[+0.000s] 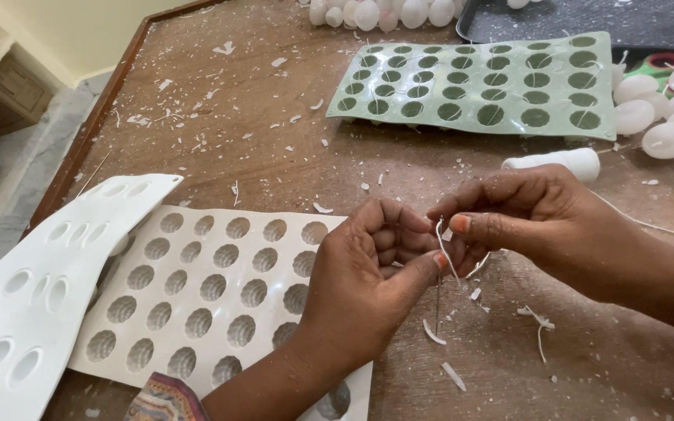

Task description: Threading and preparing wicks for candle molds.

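A thin white wick thread [445, 248] is being pinched between the fingertips of both hands, just right of the white mould [212, 288], which is being taken here as the landmark. The left hand [372, 277] is being kept curled almost shut, its thumb pressed up against the thread; the right hand [509, 218] is being held partly closed, its thumb and forefinger nipped on the same thread from the other side. A dark thin needle [437, 300] appears to be hanging below the pinch, though it is too slender for certainty.

From the right hand the thread is being led away to a white spool [555, 162], lying up and to the right of the white mould. No thread is being shown in any cavity of the white mould, so threading is being judged as barely begun. A second white mould half [33, 304] is being left overlapping the white mould on its left. The green mould [477, 82], lying beyond the white mould, is also being shown with empty cavities. Finished white wax shapes [665, 117] are being kept in piles far right of the white mould, so earlier batches are being judged complete. Wax flakes [446, 355] are being left scattered over the wooden table [220, 132].
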